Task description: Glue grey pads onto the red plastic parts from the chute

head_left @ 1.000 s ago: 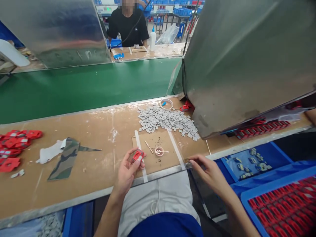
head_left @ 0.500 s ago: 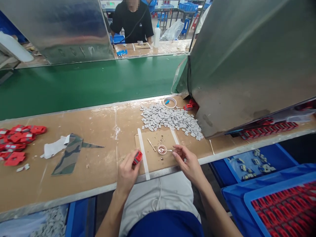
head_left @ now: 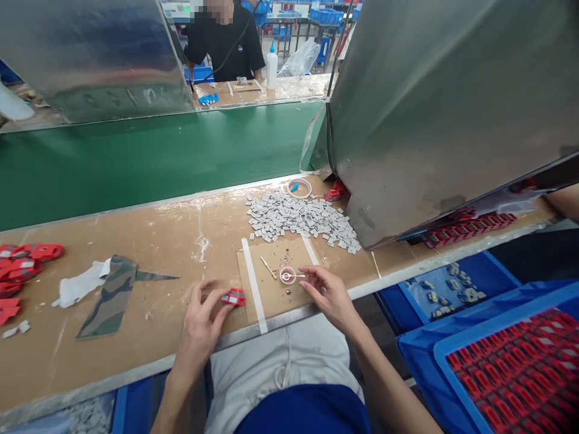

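My left hand (head_left: 201, 316) is closed on a small red toy-like plastic part (head_left: 234, 296) with a pale panel, just above or on the table left of a taped cardboard mat (head_left: 266, 304). Its fingers are slightly blurred. On the mat stands a small round cup (head_left: 281, 279) of reddish look. A white cotton swab (head_left: 296, 276) rests across it, pointing right. My right hand (head_left: 330, 295) is beside the cup, thumb and forefinger apart on either side of the swab's outer end. Another thin stick (head_left: 268, 267) lies left of the cup.
A heap of grey tiles (head_left: 298, 216) and a tape roll (head_left: 299, 188) lie behind the mat. Red parts (head_left: 27, 262) and camouflage cloth (head_left: 108, 298) are at left. A metal housing (head_left: 434, 120) rises at right, above blue bins (head_left: 416, 361). A person (head_left: 226, 45) sits across.
My left hand has moved left and turned the red part, so its pale panel now shows. My right hand's fingers have come closer to the cup, around the swab's end. The view has shifted slightly right.
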`<action>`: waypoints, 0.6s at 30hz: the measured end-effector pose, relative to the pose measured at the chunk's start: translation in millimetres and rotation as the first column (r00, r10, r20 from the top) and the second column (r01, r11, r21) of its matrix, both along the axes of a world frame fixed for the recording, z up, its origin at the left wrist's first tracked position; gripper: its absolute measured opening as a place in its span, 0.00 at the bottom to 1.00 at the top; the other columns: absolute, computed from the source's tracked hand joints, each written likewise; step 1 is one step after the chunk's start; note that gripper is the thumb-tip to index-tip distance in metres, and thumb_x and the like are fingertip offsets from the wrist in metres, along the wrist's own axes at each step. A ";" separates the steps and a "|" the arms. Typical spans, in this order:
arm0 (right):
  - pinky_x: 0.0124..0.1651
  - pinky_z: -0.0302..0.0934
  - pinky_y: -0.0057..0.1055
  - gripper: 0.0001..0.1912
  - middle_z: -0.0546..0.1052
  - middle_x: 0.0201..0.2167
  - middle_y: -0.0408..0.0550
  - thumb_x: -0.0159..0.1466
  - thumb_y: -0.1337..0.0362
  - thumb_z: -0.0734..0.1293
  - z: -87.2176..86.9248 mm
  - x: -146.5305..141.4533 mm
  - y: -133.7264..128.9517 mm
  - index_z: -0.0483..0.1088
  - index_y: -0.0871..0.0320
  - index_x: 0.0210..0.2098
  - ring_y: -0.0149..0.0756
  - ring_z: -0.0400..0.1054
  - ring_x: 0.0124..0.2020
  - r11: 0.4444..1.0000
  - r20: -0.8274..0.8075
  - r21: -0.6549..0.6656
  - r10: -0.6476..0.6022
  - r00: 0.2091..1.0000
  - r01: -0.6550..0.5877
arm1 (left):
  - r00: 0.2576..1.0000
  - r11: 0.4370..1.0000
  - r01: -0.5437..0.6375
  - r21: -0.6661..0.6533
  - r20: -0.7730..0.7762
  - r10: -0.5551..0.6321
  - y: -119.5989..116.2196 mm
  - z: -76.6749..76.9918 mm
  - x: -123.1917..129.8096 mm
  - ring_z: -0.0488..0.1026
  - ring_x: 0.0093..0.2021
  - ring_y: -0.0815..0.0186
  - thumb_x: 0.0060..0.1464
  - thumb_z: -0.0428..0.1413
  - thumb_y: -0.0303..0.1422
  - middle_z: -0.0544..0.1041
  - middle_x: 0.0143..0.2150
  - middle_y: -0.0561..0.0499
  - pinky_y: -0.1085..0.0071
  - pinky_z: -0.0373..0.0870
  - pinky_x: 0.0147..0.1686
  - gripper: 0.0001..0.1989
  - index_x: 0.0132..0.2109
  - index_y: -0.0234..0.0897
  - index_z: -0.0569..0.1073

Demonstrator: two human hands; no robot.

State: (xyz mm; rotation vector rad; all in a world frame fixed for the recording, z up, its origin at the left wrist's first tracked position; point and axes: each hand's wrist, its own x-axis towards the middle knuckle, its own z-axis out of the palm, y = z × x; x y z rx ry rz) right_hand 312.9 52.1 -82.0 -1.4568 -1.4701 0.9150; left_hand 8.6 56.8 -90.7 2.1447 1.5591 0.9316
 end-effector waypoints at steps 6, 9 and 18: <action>0.33 0.63 0.30 0.08 0.81 0.35 0.48 0.70 0.62 0.67 -0.1 -5.8 8.0 0.79 0.55 0.40 0.34 0.70 0.31 0.989 0.047 0.149 -0.002 0.999 -0.005 | 0.973 0.984 0.155 -0.085 0.184 -0.137 -1.4 -7.6 3.2 0.81 0.45 0.59 0.65 0.58 0.34 0.82 0.45 0.47 0.65 0.79 0.45 0.09 0.51 0.40 0.74; 0.37 0.66 0.30 0.06 0.80 0.35 0.47 0.70 0.65 0.67 -1.7 -8.7 12.4 0.78 0.54 0.39 0.35 0.73 0.34 0.959 0.011 0.279 -0.049 0.999 0.044 | 0.968 0.991 0.118 -0.054 0.229 -0.103 -5.8 -4.1 18.5 0.79 0.44 0.60 0.64 0.59 0.33 0.78 0.45 0.46 0.66 0.79 0.44 0.13 0.54 0.41 0.76; 0.44 0.70 0.36 0.06 0.82 0.35 0.49 0.67 0.60 0.71 -27.2 -12.9 14.4 0.77 0.54 0.34 0.39 0.77 0.39 0.934 -0.190 0.277 -0.176 0.966 0.225 | 0.845 0.933 0.290 -0.212 0.514 -0.146 -5.5 -6.0 66.1 0.82 0.48 0.60 0.62 0.62 0.32 0.82 0.49 0.44 0.67 0.79 0.48 0.12 0.52 0.40 0.78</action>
